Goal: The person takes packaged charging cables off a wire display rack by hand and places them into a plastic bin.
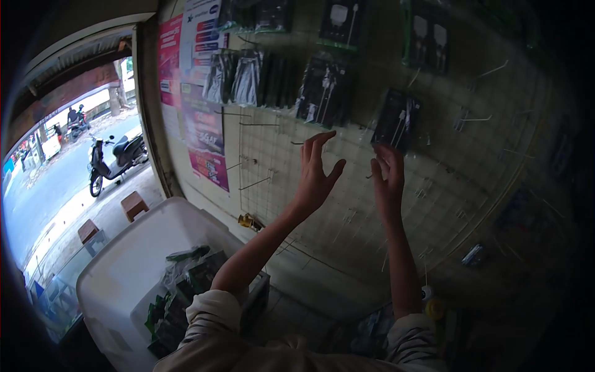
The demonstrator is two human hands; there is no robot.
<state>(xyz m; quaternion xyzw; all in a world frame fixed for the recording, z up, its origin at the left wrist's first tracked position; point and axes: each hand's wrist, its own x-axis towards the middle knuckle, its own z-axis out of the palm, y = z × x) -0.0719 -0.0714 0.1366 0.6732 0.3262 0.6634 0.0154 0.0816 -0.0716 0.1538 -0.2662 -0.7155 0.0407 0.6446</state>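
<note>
My left hand point(317, 172) is raised in front of the wire grid display on the wall. It is empty, with the thumb and fingers apart, just below a black cable package point(322, 93) in clear plastic. My right hand point(388, 170) is raised beside it, fingers bent and thumb a little apart. Its fingertips reach the lower edge of another black package point(397, 118) with a white cable pictured on it. The thumb shows below that package, and I see nothing between thumb and fingers. Whether the fingertips press on the package is hard to make out in the dim light.
More packages point(248, 77) hang along the upper grid point(266, 149); bare metal hooks point(474, 119) stick out. Below left, a large white plastic tub point(133, 254) stands beside a pile of green-and-black packages point(186, 285). Through the doorway, a scooter point(118, 158) is parked outside.
</note>
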